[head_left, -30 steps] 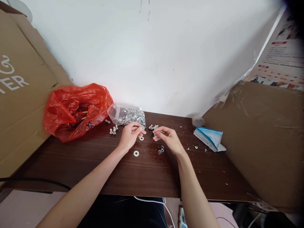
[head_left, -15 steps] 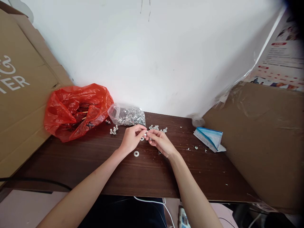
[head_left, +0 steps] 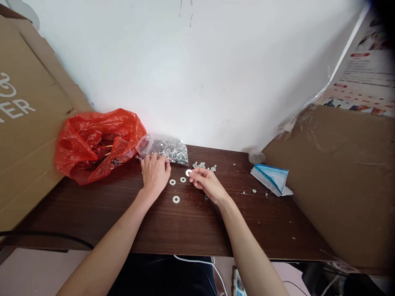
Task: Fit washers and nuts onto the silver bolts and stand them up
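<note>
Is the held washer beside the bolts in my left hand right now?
No, the right hand pinches that washer, while the left hand is near the clear bag.

With the loose washer [head_left: 183,179] nearest the right hand [head_left: 208,183] as the dial's centre, that hand sits at three o'clock, holding another washer [head_left: 188,172]. A second loose washer [head_left: 172,182] lies at nine, just beside, with the left hand [head_left: 153,172] beyond it; a third [head_left: 176,199] lies between six and seven. Bolts [head_left: 202,165] stand at two. The hardware bag [head_left: 144,146] is between eleven and twelve, the wall [head_left: 185,82] behind it. Near ten, the carrier bag [head_left: 74,142] rests on the table [head_left: 160,234], beside the cardboard box [head_left: 33,148]. At three, past the right hand, lies a packet [head_left: 270,179], a container [head_left: 256,157] behind it, the cardboard panel [head_left: 345,185] beyond.
</note>
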The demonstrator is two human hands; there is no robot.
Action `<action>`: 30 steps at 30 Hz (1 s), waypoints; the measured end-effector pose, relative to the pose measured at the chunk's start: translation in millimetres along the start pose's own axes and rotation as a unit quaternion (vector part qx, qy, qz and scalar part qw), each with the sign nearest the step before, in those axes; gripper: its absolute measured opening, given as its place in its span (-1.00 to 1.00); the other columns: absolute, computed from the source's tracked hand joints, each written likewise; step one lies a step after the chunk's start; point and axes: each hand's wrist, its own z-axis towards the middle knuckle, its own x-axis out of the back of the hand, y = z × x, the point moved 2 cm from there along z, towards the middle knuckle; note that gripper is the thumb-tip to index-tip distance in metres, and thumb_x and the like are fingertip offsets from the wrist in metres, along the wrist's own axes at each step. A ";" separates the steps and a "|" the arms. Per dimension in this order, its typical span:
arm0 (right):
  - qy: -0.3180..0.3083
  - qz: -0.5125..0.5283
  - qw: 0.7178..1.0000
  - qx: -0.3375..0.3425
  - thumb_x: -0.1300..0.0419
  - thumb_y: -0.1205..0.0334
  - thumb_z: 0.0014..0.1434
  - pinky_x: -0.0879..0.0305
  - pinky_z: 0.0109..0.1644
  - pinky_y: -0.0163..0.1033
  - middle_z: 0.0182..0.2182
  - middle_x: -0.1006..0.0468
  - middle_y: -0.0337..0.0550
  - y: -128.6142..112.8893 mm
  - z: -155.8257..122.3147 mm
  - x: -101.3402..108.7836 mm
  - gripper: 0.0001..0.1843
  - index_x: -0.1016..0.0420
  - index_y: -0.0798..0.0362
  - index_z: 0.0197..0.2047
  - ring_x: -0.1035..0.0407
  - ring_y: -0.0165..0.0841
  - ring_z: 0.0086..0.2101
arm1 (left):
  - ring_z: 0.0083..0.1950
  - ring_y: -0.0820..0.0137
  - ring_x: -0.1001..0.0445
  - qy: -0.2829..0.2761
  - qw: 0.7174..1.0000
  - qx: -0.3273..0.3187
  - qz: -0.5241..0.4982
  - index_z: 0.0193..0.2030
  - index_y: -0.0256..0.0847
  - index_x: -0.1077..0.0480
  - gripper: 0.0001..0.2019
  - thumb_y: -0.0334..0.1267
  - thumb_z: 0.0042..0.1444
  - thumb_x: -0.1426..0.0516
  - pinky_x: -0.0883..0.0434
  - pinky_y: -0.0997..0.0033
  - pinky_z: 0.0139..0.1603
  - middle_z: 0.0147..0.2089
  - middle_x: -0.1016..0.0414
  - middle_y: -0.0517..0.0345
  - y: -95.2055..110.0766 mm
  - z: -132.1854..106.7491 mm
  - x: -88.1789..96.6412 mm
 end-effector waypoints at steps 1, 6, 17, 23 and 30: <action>-0.003 -0.003 1.000 0.001 -0.37 0.06 -0.09 0.09 -0.50 -0.38 -0.52 -0.41 -0.25 0.2 0.0 0.1 -0.69 -0.45 0.11 -0.39 -0.16 -0.57 -0.54 | -0.08 0.09 -0.33 -0.002 1.000 0.005 0.024 -0.28 -0.20 -0.47 -0.86 -0.32 0.14 -0.07 -0.27 0.08 -0.06 -0.18 -0.41 -0.04 -0.8 -0.2 0.6; -0.002 -0.010 1.000 0.001 -0.36 0.05 -0.08 0.08 -0.50 -0.38 -0.52 -0.41 -0.25 1.0 0.4 1.2 -0.68 -0.44 0.11 -0.39 -0.15 -0.57 -0.54 | -0.02 0.06 -0.32 -0.022 0.997 0.026 0.066 -0.14 -0.16 -0.46 -0.76 -0.42 0.10 -0.05 -0.30 0.06 -0.01 -0.06 -0.33 -0.06 -5.9 1.0 2.3; -0.004 -0.013 1.000 0.007 -0.36 0.02 -0.09 0.09 -0.52 -0.38 -0.52 -0.40 -0.25 2.2 0.7 1.3 -0.65 -0.42 0.10 -0.38 -0.15 -0.56 -0.54 | -0.04 0.13 -0.38 -0.043 0.998 0.045 0.013 -0.18 -0.20 -0.44 -0.60 -0.64 -0.11 -0.01 -0.46 0.23 -0.14 -0.07 -0.29 -0.07 -23.5 8.1 -4.4; -0.005 -0.019 1.000 0.008 -0.35 0.03 -0.06 0.07 -0.52 -0.37 -0.52 -0.41 -0.25 1.3 0.1 0.7 -0.67 -0.44 0.10 -0.37 -0.15 -0.56 -0.54 | -0.14 0.13 -0.41 0.026 0.999 -0.007 -0.035 -0.20 -0.23 -0.44 -0.64 -0.62 -0.07 0.01 -0.44 0.20 -0.21 -0.14 -0.32 -0.08 -25.6 8.9 -4.4; -0.005 -0.022 1.000 0.012 -0.34 0.02 -0.06 0.06 -0.51 -0.38 -0.52 -0.41 -0.26 3.1 1.8 1.6 -0.66 -0.44 0.11 -0.36 -0.16 -0.56 -0.54 | -0.26 0.38 -0.42 0.027 0.978 -0.074 -0.194 -0.10 -0.22 -0.42 -0.65 -0.59 0.04 0.02 -0.45 0.28 -0.12 -0.10 -0.31 0.02 -8.6 7.5 0.9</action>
